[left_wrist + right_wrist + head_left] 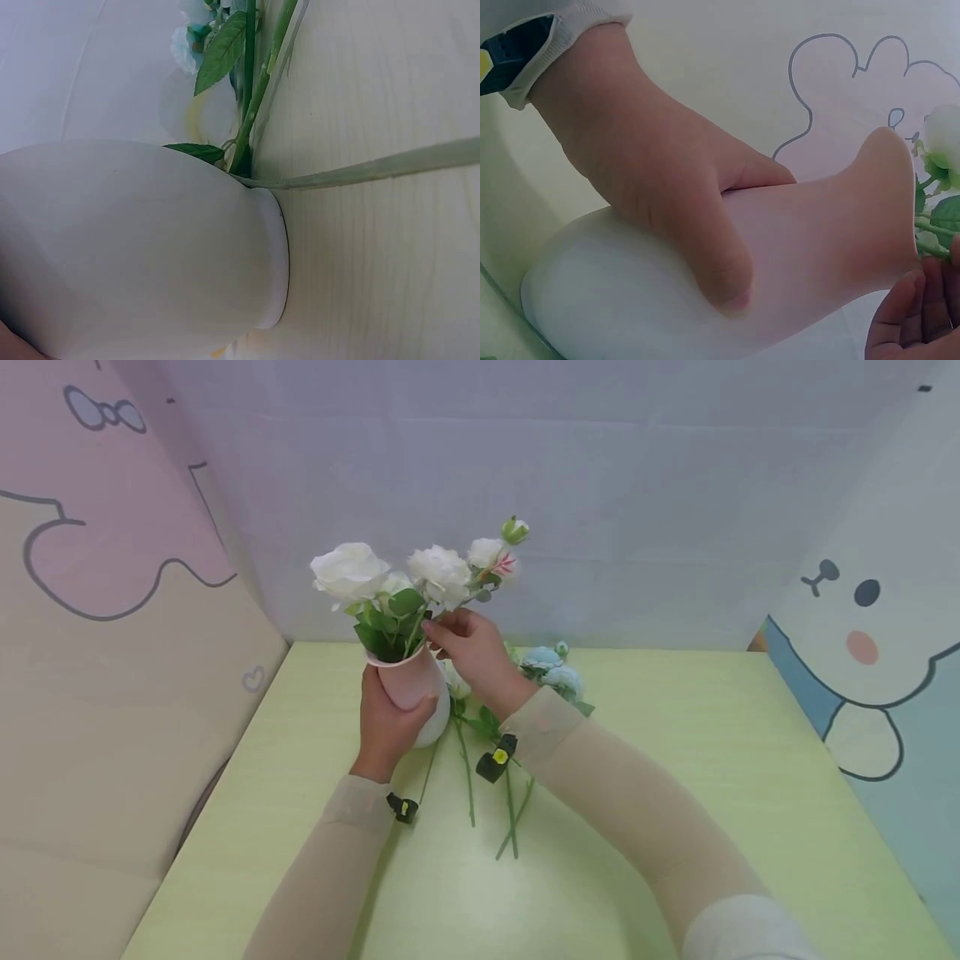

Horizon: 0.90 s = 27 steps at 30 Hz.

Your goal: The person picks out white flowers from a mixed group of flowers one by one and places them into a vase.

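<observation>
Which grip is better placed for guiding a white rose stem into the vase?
Probably the right: the right grip appears to pinch a white rose stem beside the vase's mouth. The left grip holds the vase's body, better suited for steadying.

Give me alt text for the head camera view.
A person's left hand grips a pink-and-white vase of white flowers while their right hand pinches a stem near its rim. Light-blue flowers and more stems lie beside it on a yellow-green table.
</observation>
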Available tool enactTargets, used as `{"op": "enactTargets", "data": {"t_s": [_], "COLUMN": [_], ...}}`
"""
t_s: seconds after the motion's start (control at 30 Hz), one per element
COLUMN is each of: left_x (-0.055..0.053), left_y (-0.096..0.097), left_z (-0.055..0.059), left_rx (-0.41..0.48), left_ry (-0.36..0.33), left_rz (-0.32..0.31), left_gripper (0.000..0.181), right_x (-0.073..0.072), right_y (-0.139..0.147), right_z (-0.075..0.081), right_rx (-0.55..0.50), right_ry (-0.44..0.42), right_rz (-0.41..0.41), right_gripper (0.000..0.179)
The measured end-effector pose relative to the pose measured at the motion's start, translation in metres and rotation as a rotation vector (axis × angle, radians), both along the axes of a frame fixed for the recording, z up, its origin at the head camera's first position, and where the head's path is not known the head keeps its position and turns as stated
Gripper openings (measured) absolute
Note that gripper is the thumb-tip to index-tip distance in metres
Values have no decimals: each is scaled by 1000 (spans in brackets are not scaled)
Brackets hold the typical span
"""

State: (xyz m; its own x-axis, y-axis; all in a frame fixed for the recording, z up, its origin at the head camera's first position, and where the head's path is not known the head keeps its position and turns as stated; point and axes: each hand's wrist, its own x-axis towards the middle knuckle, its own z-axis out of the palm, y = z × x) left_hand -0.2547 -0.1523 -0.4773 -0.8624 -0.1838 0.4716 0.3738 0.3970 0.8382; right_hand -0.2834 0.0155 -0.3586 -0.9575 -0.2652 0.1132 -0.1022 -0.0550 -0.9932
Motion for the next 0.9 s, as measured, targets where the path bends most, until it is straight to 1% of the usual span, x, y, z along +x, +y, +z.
{"op": "enactTargets", "data": {"t_s": [0.13,0.23,0.33,0.43,0.5,0.57,0.67,0.77,0.9], "left_x": [0,1,1,2,1,0,0,0,-1], "left_y": [0,0,0,0,0,0,0,0,1], "left_z": [0,0,0,-1,-1,-2,-2,-2,-3], "left_rx": [2,6,3,0,0,2,3,-3,-9], "left_ry": [13,21,21,22,25,29,35,35,29], "left_rz": [2,2,9,17,17,15,13,19,17], "left_gripper": [99,99,98,98,97,97,97,98,97], "right_x": [2,3,5,4,3,1,0,1,3], "right_y": [1,3,4,5,5,4,2,-2,-7], "right_z": [0,0,1,1,1,1,0,-3,-7], "right_rx": [-62,-165,-288,-409,-456,-480,-447,-343,-218], "right_ry": [-22,-51,-80,-105,-108,-106,-93,-82,-61], "right_rz": [-17,-26,-33,-48,-61,-77,-107,-136,-142], "right_gripper": [26,28,23,13,7,5,2,5,15]}}
